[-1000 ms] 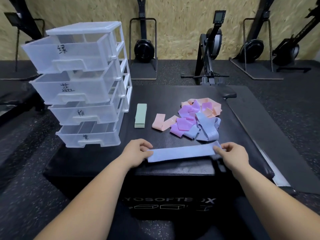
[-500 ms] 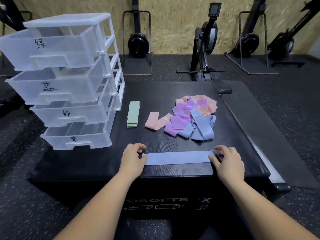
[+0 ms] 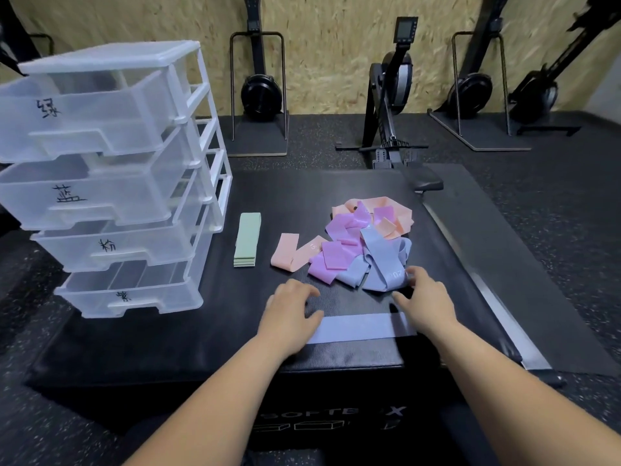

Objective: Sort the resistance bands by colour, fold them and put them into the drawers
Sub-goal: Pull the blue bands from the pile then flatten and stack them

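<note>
Blue band lies flat between the hands: left hand spread wide on one end, right hand loose-fingered over the other (fingertips touching the mixed pile beyond); green stack and drawers stand further left on the bench

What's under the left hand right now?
The left end of the flat blue band, lying on the black box. The left hand covers that end, so its edge cannot be seen.
</note>
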### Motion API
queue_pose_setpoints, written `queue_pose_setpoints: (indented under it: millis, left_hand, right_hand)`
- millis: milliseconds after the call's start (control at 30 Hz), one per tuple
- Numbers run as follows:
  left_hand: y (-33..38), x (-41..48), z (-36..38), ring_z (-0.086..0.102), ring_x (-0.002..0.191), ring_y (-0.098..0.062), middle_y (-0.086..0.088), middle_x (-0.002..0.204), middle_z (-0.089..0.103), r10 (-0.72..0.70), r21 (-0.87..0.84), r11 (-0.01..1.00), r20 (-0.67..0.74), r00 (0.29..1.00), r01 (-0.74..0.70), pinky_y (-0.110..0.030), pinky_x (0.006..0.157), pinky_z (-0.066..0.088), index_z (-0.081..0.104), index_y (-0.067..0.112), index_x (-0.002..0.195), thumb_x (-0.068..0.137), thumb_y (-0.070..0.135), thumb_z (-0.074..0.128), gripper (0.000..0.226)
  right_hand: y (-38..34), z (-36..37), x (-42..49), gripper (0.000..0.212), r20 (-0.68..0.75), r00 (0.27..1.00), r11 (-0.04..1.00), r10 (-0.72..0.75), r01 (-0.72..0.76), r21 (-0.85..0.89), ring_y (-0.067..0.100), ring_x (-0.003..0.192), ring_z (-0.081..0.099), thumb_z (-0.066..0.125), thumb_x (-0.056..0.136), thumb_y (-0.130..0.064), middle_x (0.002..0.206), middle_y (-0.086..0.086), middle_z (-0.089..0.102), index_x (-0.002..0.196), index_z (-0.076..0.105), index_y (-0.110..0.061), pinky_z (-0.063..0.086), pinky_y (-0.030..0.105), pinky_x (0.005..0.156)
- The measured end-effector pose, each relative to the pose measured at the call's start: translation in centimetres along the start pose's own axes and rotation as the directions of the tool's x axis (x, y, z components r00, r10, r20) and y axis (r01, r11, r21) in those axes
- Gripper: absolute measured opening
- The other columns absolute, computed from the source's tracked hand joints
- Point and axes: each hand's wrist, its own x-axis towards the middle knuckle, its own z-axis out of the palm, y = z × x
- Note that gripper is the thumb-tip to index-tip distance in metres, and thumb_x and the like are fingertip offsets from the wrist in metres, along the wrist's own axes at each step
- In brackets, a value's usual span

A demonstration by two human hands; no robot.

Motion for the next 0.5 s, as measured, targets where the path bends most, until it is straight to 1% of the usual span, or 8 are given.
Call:
queue_pose_setpoints:
  millis: [100, 200, 300, 367, 400, 433, 500]
  left_hand:
    - [1.1, 0.9, 0.7, 0.049, 0.128, -0.02, 0.006, 0.138, 0.052, -0.006, 0.092, 0.996, 0.103, 0.995, -0.003, -0.04, 0.11, 0.041, 0.058, 0.032, 0.137, 0.094, 0.045, 0.066, 0.045]
    - [1.5, 1.7, 0.9, 0.049, 0.128, -0.021, 0.004, 0.136, 0.052, -0.041, 0.154, 0.988, 0.12, 0.992, 0.022, -0.042, 0.106, 0.045, 0.057, 0.029, 0.135, 0.093, 0.051, 0.066, 0.048]
    - [1.5, 2.4, 0.6, 0.051, 0.125, -0.019, 0.006, 0.132, 0.053, -0.072, 0.18, 0.983, 0.138, 0.988, 0.046, -0.041, 0.101, 0.049, 0.059, 0.03, 0.131, 0.091, 0.056, 0.067, 0.049]
    - [1.5, 2.8, 0.4, 0.053, 0.123, -0.018, 0.007, 0.129, 0.054, -0.087, 0.186, 0.981, 0.155, 0.984, 0.058, -0.04, 0.099, 0.05, 0.06, 0.032, 0.128, 0.089, 0.059, 0.067, 0.049]
    - [1.6, 3.0, 0.2, 0.055, 0.122, -0.017, 0.008, 0.129, 0.056, -0.1, 0.186, 0.98, 0.162, 0.982, 0.069, -0.04, 0.099, 0.051, 0.06, 0.032, 0.127, 0.089, 0.06, 0.067, 0.048]
    - [1.7, 3.1, 0.1, 0.056, 0.121, -0.017, 0.008, 0.128, 0.057, -0.108, 0.179, 0.981, 0.166, 0.98, 0.078, -0.04, 0.098, 0.051, 0.06, 0.033, 0.127, 0.089, 0.06, 0.067, 0.048]
    - [2.0, 3.4, -0.1, 0.059, 0.117, -0.017, 0.009, 0.127, 0.059, -0.13, 0.161, 0.982, 0.169, 0.977, 0.103, -0.04, 0.097, 0.052, 0.06, 0.032, 0.128, 0.09, 0.059, 0.067, 0.047]
  right_hand:
    - [-0.3, 0.2, 0.8, 0.054, -0.027, 1.0, 1.0, 0.013, -0.012, 0.021, 0.029, 0.12, 0.059, 0.074, 0.088, -0.033, 0.127, -0.006, 0.072, 0.138, 0.056, -0.024, 0.053, 0.042, 0.087]
    - [-0.7, -0.1, 1.5, 0.043, -0.054, 0.998, 0.998, 0.02, -0.016, 0.067, 0.023, 0.104, 0.066, 0.076, 0.085, -0.029, 0.11, -0.007, 0.075, 0.127, 0.065, -0.024, 0.054, 0.038, 0.082]
    - [-1.4, -1.4, 2.4, 0.043, -0.087, 0.996, 0.984, -0.012, 0.027, 0.174, 0.013, 0.085, 0.066, 0.081, 0.084, -0.025, 0.093, -0.011, 0.07, 0.124, 0.067, -0.024, 0.049, 0.032, 0.075]
    - [-2.1, -2.7, 3.0, 0.043, -0.11, 0.993, 0.962, -0.037, 0.065, 0.264, 0.003, 0.08, 0.066, 0.084, 0.082, -0.023, 0.091, -0.012, 0.068, 0.122, 0.068, -0.027, 0.046, 0.025, 0.071]
    - [-2.5, -3.2, 3.3, 0.044, -0.121, 0.991, 0.952, -0.054, 0.088, 0.295, 0.002, 0.08, 0.067, 0.085, 0.081, -0.023, 0.092, -0.011, 0.069, 0.121, 0.068, -0.03, 0.046, 0.021, 0.069]
    - [-2.8, -3.7, 3.5, 0.046, -0.125, 0.99, 0.943, -0.072, 0.108, 0.314, 0.003, 0.08, 0.068, 0.087, 0.079, -0.024, 0.093, -0.01, 0.07, 0.12, 0.068, -0.033, 0.046, 0.018, 0.068]
    - [-3.4, -4.3, 3.6, 0.045, -0.111, 0.988, 0.923, -0.111, 0.144, 0.356, 0.007, 0.078, 0.068, 0.089, 0.078, -0.025, 0.093, -0.009, 0.071, 0.116, 0.069, -0.037, 0.049, 0.02, 0.07]
